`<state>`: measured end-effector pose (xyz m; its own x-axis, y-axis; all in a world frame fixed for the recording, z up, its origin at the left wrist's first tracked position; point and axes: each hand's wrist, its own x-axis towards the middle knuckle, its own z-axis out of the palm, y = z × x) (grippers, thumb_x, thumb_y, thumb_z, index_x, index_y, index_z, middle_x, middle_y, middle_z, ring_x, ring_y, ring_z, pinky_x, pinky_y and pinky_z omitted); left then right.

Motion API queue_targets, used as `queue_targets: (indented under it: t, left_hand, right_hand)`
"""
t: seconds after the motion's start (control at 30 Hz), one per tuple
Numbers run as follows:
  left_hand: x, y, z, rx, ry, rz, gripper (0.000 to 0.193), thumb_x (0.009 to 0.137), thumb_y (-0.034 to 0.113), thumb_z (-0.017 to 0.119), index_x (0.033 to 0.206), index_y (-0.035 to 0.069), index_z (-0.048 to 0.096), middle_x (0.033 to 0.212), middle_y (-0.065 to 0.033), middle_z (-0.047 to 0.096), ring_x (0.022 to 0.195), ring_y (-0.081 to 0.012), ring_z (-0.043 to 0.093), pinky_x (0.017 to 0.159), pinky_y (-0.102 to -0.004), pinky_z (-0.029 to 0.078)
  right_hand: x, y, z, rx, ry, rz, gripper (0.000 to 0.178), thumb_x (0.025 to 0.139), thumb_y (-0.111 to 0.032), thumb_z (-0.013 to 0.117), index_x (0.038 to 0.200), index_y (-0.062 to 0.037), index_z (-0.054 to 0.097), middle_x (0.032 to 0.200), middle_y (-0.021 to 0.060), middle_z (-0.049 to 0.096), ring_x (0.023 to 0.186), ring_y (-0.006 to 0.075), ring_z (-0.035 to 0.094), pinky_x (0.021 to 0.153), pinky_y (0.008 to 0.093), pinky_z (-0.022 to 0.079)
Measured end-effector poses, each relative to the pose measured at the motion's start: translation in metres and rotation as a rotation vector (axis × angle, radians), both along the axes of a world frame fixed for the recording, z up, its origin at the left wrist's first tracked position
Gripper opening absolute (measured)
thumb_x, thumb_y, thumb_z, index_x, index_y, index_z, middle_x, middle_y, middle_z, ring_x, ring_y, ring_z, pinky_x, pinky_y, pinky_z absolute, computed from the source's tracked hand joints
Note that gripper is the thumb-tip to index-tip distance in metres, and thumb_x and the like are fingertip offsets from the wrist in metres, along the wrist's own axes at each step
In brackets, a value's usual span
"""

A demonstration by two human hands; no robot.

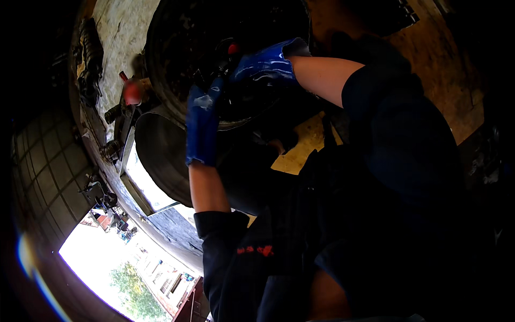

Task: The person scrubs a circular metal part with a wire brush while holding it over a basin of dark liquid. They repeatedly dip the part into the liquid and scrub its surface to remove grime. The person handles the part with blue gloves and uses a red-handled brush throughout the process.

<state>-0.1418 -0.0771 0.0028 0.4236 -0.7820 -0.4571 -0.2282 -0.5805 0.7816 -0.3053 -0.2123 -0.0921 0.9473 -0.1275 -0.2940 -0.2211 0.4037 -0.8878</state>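
Observation:
Both my hands wear shiny blue gloves and reach over a large, dark round basin [161, 80] with liquid-like specks inside. My left hand [203, 115] comes up over its near rim, fingers closed near a small dark part at the basin's middle. From the right, my right hand [263, 65] meets that same spot with its fingers curled. What the two hold is dark and partly covered, so its kind does not show. Just above the fingers is a small round red thing [233, 49]; whether it belongs to the held part, I cannot tell.
A second dark round vessel [161, 153] stands below the basin. Left of it are a red-topped object [132, 92] and dark ridged metal parts [90, 59] on a pale worn surface [118, 32]. A yellowish board [303, 145] lies near my body. Bright daylight enters at lower left.

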Motion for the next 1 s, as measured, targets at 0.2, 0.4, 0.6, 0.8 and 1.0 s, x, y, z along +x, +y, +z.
queue_targets:
  t: [0.2,0.4,0.6,0.8,1.0]
  left_hand:
    - [0.088,-0.035,0.009,0.549,0.113,-0.093,0.043,0.093,0.033,0.075,0.114,-0.004,0.071,0.094,-0.0124,0.072,0.085,-0.0212,0.069,0.076,-0.0320,0.055]
    - [0.065,-0.011,0.010,0.299,-0.027,0.047,0.050,0.095,0.034,0.073,0.124,-0.006,0.064,0.097,-0.0119,0.071,0.082,-0.0201,0.069,0.073,-0.0312,0.056]
    - [0.066,0.040,-0.026,-0.022,0.121,0.384,0.050,0.103,0.040,0.063,0.129,-0.004,0.061,0.109,-0.0130,0.069,0.093,-0.0178,0.068,0.078,-0.0303,0.056]
    - [0.071,0.051,-0.037,-0.120,0.126,0.485,0.053,0.106,0.043,0.057,0.130,-0.005,0.061,0.116,-0.0133,0.068,0.100,-0.0198,0.066,0.087,-0.0318,0.055]
    - [0.071,0.044,-0.042,-0.168,0.220,0.436,0.055,0.105,0.042,0.058,0.133,-0.005,0.060,0.119,-0.0159,0.068,0.101,-0.0215,0.066,0.089,-0.0332,0.055]
  right_hand:
    - [0.020,0.029,0.054,-0.590,0.181,0.113,0.039,0.091,-0.039,0.068,0.113,-0.0066,0.074,0.095,0.0113,0.074,0.089,0.0241,0.070,0.081,0.0376,0.054]
    - [0.056,0.041,-0.012,-1.124,0.085,0.044,0.020,0.091,-0.024,0.068,0.095,-0.0052,0.075,0.090,0.0115,0.073,0.085,0.0254,0.072,0.072,0.0401,0.058]
    - [0.090,0.045,-0.004,-1.260,0.203,0.021,0.030,0.093,-0.017,0.067,0.119,-0.0023,0.068,0.104,0.0122,0.073,0.073,0.0260,0.073,0.070,0.0391,0.060]
    - [0.092,0.052,0.030,-1.883,-0.429,-0.180,0.037,0.096,-0.023,0.065,0.126,-0.0010,0.062,0.101,0.0170,0.069,0.063,0.0225,0.069,0.054,0.0343,0.055]
    - [0.121,0.022,0.012,-1.321,0.330,0.122,0.028,0.100,-0.027,0.060,0.117,-0.0082,0.072,0.112,0.0134,0.072,0.096,0.0269,0.072,0.082,0.0382,0.058]
